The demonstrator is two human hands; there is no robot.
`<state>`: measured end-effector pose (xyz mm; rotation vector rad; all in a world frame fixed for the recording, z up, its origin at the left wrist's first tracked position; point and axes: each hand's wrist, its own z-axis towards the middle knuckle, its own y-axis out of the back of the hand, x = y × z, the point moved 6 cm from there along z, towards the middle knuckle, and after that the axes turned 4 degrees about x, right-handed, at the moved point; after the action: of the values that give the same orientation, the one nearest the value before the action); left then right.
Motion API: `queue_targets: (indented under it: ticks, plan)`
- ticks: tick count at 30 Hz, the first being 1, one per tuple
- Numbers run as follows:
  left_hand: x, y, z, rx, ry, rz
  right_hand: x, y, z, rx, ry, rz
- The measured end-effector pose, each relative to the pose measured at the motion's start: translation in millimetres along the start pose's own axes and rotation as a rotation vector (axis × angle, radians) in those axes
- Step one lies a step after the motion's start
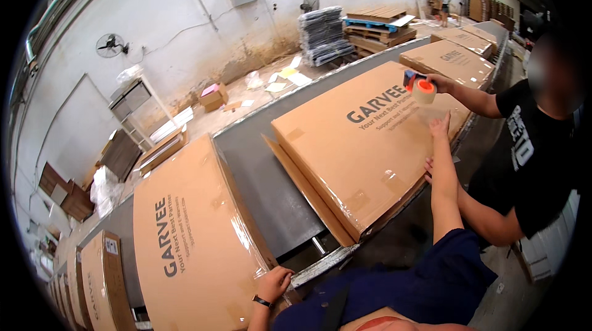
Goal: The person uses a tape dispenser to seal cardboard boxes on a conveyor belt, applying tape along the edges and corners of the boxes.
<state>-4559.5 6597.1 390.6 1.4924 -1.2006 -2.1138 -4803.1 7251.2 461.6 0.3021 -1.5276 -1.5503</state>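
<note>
My right hand (439,125) reaches across a large brown cardboard box (370,146) on the conveyor, its fingers extended near the far right side. Just above it, a co-worker's hand (441,86) holds a tape dispenser (422,89) with a roll of clear tape on an orange core. The co-worker's other hand (430,170) touches the box's near side. One flap (308,189) stands out along this box's left end. My left hand (274,283), with a dark wristband, is closed at the near corner of a second taped box (191,232); what its fingers hold, if anything, is hidden.
The grey conveyor (265,189) shows between the two boxes. More boxes (450,59) lie farther along it, and several (102,281) stand at the left. A metal rail (324,266) edges the near side. Pallets (379,28) and a wrapped stack (324,35) are beyond.
</note>
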Motion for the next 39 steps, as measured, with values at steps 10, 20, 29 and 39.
queue_targets:
  ticks: [10, 20, 29, 39]
  plan:
    - [6, 8, 3, -0.119, 0.136, 0.017, 48, -75, 41, 0.066, 0.093, -0.192]
    - [33, 27, 13, -0.316, 0.479, 0.528, 48, -114, 149, 0.159, 0.095, -0.248]
    - [52, 15, 13, -0.239, 0.619, 0.497, 45, -131, 178, 0.140, 0.062, -0.309]
    - [51, 20, 13, -0.197, 0.644, 0.492, 52, -123, 164, 0.092, 0.096, -0.423]
